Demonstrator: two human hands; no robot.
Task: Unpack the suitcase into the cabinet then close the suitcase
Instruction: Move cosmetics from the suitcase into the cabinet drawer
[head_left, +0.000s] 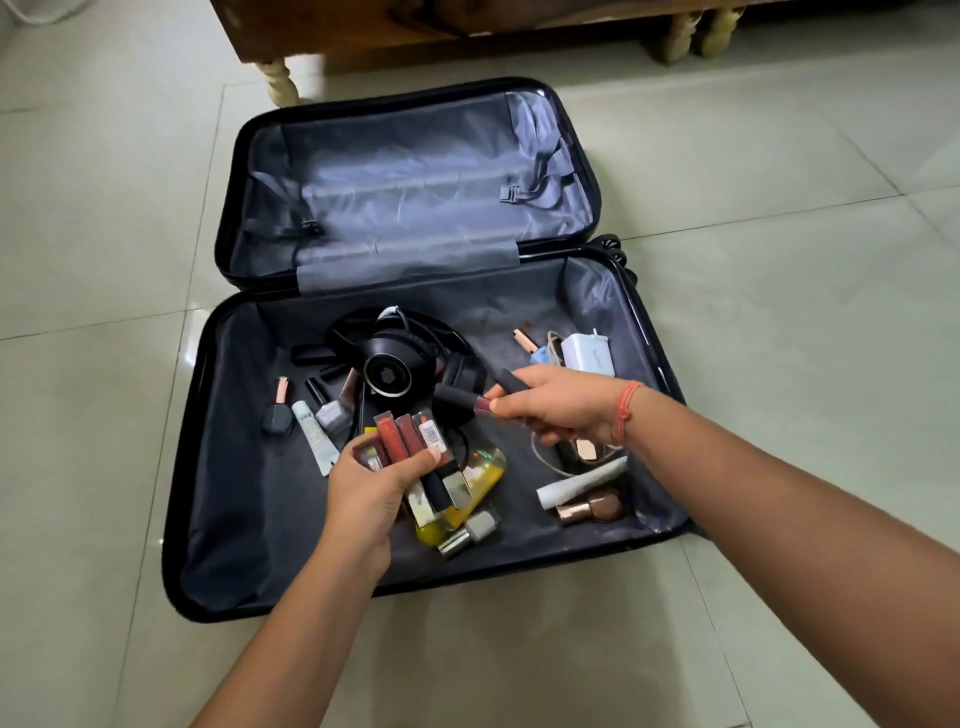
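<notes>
A black suitcase (218, 467) lies open on the tiled floor, its far half holding nothing. The near half holds black headphones (395, 364), a white charger (589, 353), nail polish bottles (330, 413), a white tube (314, 434), a yellow bottle (483, 475) and rose-gold cosmetics (592, 506). My left hand (371, 496) grips a bundle of several lip-gloss tubes (410, 434) above the yellow bottle. My right hand (561, 402) pinches dark-capped lip-gloss tubes (462, 397) just right of the headphones.
A wooden piece of furniture (363, 41) on turned legs stands beyond the suitcase at the top of the view. Pale glossy floor tiles (779, 260) surround the suitcase on all sides. A white cable (545, 460) lies under my right hand.
</notes>
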